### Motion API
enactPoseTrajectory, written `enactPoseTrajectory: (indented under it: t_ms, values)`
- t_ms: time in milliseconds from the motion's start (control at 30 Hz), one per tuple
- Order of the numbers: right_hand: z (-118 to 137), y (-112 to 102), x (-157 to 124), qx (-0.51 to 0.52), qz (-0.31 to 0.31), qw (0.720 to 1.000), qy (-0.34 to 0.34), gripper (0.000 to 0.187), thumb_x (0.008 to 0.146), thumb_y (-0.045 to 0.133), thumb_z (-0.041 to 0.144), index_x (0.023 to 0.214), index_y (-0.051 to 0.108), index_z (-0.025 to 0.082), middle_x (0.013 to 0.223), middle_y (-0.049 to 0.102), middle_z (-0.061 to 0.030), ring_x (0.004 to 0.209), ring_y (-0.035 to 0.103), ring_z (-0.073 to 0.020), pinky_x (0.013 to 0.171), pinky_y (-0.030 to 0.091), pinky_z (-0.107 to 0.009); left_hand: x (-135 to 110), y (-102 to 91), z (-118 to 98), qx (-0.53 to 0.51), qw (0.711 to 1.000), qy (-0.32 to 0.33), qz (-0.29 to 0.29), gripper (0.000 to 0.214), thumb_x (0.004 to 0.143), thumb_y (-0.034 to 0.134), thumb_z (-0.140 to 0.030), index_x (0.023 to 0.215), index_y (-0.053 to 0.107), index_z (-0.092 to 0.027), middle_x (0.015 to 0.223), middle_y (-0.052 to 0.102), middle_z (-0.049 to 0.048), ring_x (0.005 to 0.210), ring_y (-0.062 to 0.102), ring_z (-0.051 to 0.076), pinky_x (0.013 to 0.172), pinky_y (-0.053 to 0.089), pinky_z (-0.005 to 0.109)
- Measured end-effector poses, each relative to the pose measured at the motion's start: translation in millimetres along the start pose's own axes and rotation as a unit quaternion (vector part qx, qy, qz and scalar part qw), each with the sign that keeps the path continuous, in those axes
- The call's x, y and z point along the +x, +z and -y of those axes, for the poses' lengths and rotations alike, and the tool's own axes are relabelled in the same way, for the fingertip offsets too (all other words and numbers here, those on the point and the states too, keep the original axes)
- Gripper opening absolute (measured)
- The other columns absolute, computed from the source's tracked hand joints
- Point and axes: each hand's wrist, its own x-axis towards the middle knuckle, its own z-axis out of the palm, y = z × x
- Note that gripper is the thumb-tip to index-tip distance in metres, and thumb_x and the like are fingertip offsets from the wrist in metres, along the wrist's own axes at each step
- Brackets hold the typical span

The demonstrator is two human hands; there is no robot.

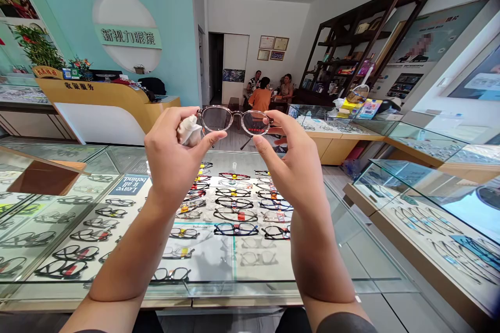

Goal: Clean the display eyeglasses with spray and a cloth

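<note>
Above the display case, both hands pinch eyeglasses.

Short dark sleeves end above the elbows, forearms bare.

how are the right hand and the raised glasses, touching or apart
Touching: the head view shows the right hand pinching one end of the glasses, its thumb tip against the lower rim.

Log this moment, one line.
left hand: holds round glasses, white wad | right hand: holds same glasses | glasses: raised above glass counter
</note>
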Motion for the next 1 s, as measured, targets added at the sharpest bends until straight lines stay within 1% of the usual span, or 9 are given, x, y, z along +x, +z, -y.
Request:
enactPoseTrajectory:
  t_ms: [100, 233, 333, 433, 567, 767, 900, 1000]
  values:
    - [-0.3, 1.5, -0.5, -0.004, -0.006, 1.0, -0.001, 0.041, 0.105, 0.065, 0.038, 0.145, 0.067, 0.03, 0.144, 0.077, -0.0123, 0.126, 0.075, -0.0324, 0.106, 0.063, -0.056, 1.2, 1.4, -0.1, 0.004, 1.0, -0.004, 0.004, 0.057, 0.086, 0.087, -0.073, 0.116, 0.076, -0.026, 0.109, 0.078, 0.0071, 0.104, 0.074, 0.027, 0.092, 0.059, 0.042]
    - [1.5, 2.9, -1.0, -0.025, -0.026, 0.999, -0.017, 0.04, 0.104, 0.067, 0.039, 0.143, 0.067, 0.028, 0.142, 0.076, -0.013, 0.122, 0.076, -0.0318, 0.105, 0.063, -0.055, 2.7, 2.2, -0.5, 0.005, 0.999, -0.027, 0.017, 0.06, 0.085, 0.089, -0.071, 0.121, 0.077, -0.025, 0.116, 0.081, 0.0079, 0.103, 0.076, 0.026, 0.09, 0.061, 0.039]
    - [4.2, 2.8, -1.4, -0.04, -0.043, 0.998, -0.034, 0.039, 0.104, 0.066, 0.037, 0.142, 0.067, 0.028, 0.139, 0.075, -0.0131, 0.124, 0.074, -0.0323, 0.107, 0.063, -0.055, 3.1, 2.0, -0.1, -0.004, 0.998, -0.049, 0.03, 0.06, 0.083, 0.092, -0.069, 0.123, 0.078, -0.026, 0.119, 0.082, 0.0085, 0.102, 0.076, 0.026, 0.089, 0.062, 0.039]
    - [5.6, 2.8, -1.6, -0.046, -0.053, 0.996, -0.048, 0.039, 0.105, 0.067, 0.039, 0.142, 0.067, 0.03, 0.137, 0.075, -0.0127, 0.123, 0.074, -0.0325, 0.106, 0.063, -0.055, 3.2, 2.2, 0.8, -0.011, 0.998, -0.051, 0.039, 0.06, 0.081, 0.095, -0.065, 0.123, 0.078, -0.026, 0.121, 0.082, 0.0089, 0.105, 0.077, 0.028, 0.093, 0.063, 0.041]
    - [5.7, 4.2, -1.4, -0.049, -0.06, 0.995, -0.058, 0.039, 0.106, 0.066, 0.041, 0.143, 0.066, 0.03, 0.137, 0.075, -0.0124, 0.124, 0.073, -0.0321, 0.106, 0.063, -0.054, 3.9, 3.1, 0.9, -0.009, 0.998, -0.051, 0.031, 0.058, 0.08, 0.096, -0.063, 0.121, 0.078, -0.027, 0.12, 0.082, 0.0084, 0.104, 0.077, 0.027, 0.093, 0.063, 0.04]
    - [6.9, 7.4, -0.9, -0.044, -0.065, 0.995, -0.056, 0.037, 0.106, 0.066, 0.038, 0.142, 0.066, 0.03, 0.136, 0.074, -0.0117, 0.125, 0.071, -0.0323, 0.107, 0.062, -0.055, 4.6, 3.6, -0.4, -0.014, 0.997, -0.064, 0.032, 0.056, 0.081, 0.096, -0.062, 0.121, 0.076, -0.028, 0.119, 0.081, 0.0082, 0.098, 0.076, 0.025, 0.089, 0.063, 0.04]
    - [7.0, 8.7, -0.8, -0.043, -0.07, 0.995, -0.064, 0.038, 0.106, 0.066, 0.036, 0.143, 0.065, 0.03, 0.138, 0.073, -0.012, 0.126, 0.071, -0.0326, 0.106, 0.062, -0.056, 3.9, 5.1, 1.9, -0.007, 0.998, -0.058, 0.026, 0.061, 0.08, 0.097, -0.062, 0.125, 0.075, -0.028, 0.121, 0.079, 0.0087, 0.1, 0.076, 0.026, 0.088, 0.063, 0.038]
    - [6.4, 10.3, -1.0, -0.043, -0.072, 0.994, -0.066, 0.038, 0.106, 0.066, 0.037, 0.143, 0.065, 0.031, 0.138, 0.073, -0.0121, 0.127, 0.071, -0.0329, 0.105, 0.063, -0.056, 3.1, 6.6, 4.1, -0.006, 0.998, -0.054, 0.019, 0.064, 0.08, 0.095, -0.067, 0.126, 0.074, -0.028, 0.122, 0.08, 0.0095, 0.104, 0.077, 0.027, 0.089, 0.063, 0.038]
